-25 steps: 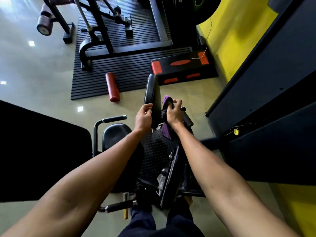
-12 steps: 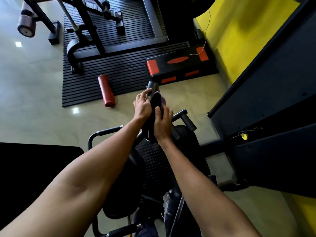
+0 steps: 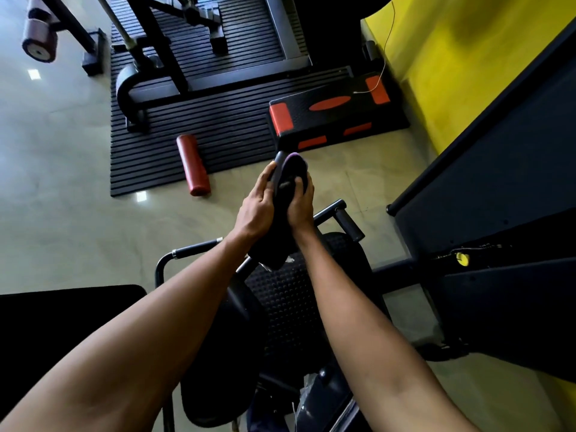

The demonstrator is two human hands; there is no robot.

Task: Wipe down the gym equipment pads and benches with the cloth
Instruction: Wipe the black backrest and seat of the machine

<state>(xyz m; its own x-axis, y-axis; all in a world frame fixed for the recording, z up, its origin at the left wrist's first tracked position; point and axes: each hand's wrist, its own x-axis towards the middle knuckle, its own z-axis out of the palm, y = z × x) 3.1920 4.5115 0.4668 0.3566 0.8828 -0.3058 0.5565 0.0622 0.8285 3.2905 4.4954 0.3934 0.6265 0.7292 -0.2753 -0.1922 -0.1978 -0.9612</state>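
The person is standing over a black exercise machine and looking down along both bare forearms. The left hand (image 3: 255,210) is gripping the left edge of an upright black pad (image 3: 282,190), its fingers curling round that edge. The right hand (image 3: 301,204) is holding the purple cloth (image 3: 294,158) against the pad's right side, with the thumb lying on the near face and the other fingers wrapping round the far side. Only a small purple fold is showing, peeking out at the top of the pad just above the right fingers; the rest of the cloth is hiding behind the pad and the hand. The two hands are facing each other with the pad standing between them.

Below the pad a studded black plate (image 3: 290,304) is sitting between the forearms, and a rounded black seat (image 3: 246,310) is lying just to its left. A padded handle (image 3: 349,224) is sticking out to the right of the right wrist, and a chrome-tipped bar (image 3: 190,251) is curving out on the left.

On the pale tiled floor (image 3: 62,188) beyond, a red foam roller (image 3: 193,165) is lying on the edge of a ribbed black mat (image 3: 224,132). A black and red aerobic step (image 3: 327,115) is sitting beside the yellow wall (image 3: 467,63), with a thin white cable (image 3: 381,76) trailing onto it. A dark panel (image 3: 498,188) is filling the right side of the view
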